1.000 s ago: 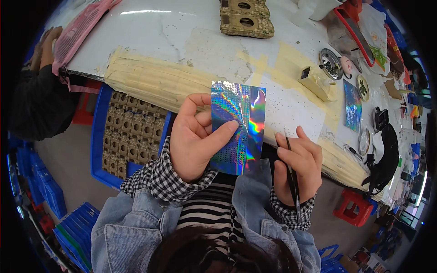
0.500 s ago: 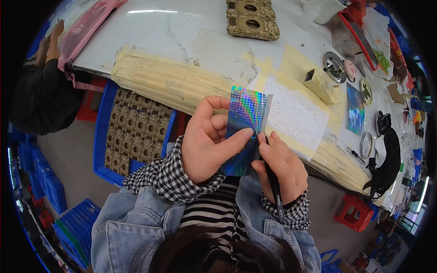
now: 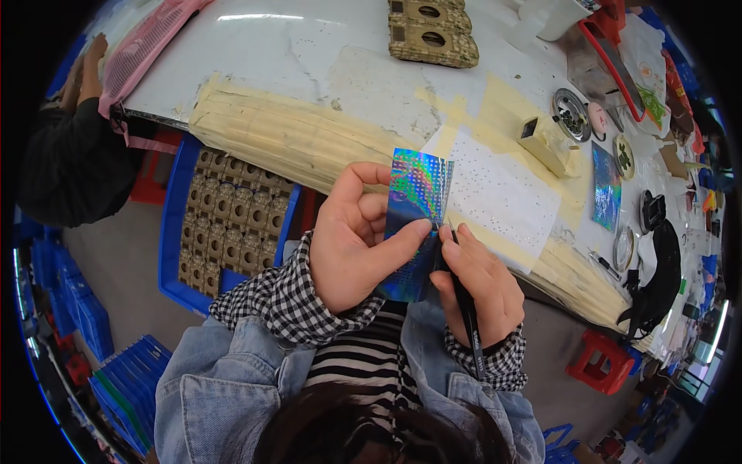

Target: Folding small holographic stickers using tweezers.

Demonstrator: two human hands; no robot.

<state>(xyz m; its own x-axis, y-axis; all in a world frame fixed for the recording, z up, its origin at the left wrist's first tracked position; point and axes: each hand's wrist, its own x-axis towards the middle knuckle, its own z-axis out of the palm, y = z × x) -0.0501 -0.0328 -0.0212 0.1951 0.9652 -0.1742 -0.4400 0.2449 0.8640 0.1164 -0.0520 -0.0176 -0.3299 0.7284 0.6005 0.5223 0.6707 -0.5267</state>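
Note:
My left hand [image 3: 348, 243] pinches a shiny blue holographic sheet [image 3: 417, 185] between thumb and fingers, its thumb lying across the front. Rows of small marks cover the sheet, which stands almost upright just past the table's near edge. Closed round slim black tweezers [image 3: 467, 313], my right hand [image 3: 485, 282] works close against the sheet's right edge. The tweezers' tips are near my left thumb, and whatever they may grip is too small to tell. Behind the sheet lies white paper [image 3: 506, 205] dotted with tiny dark specks.
A blue crate [image 3: 171, 240] of camouflage-patterned parts stands left below the table. More such parts [image 3: 433, 39] lie at the far side. Right of the paper are a yellowish block [image 3: 550, 147], round dishes [image 3: 570, 116] and another holographic sheet [image 3: 607, 185]. A co-worker's arm [image 3: 85, 155] shows left.
The holographic sheet has turned slightly, so the grey strip along its right edge shows less. My hands have barely moved, keeping their grips.

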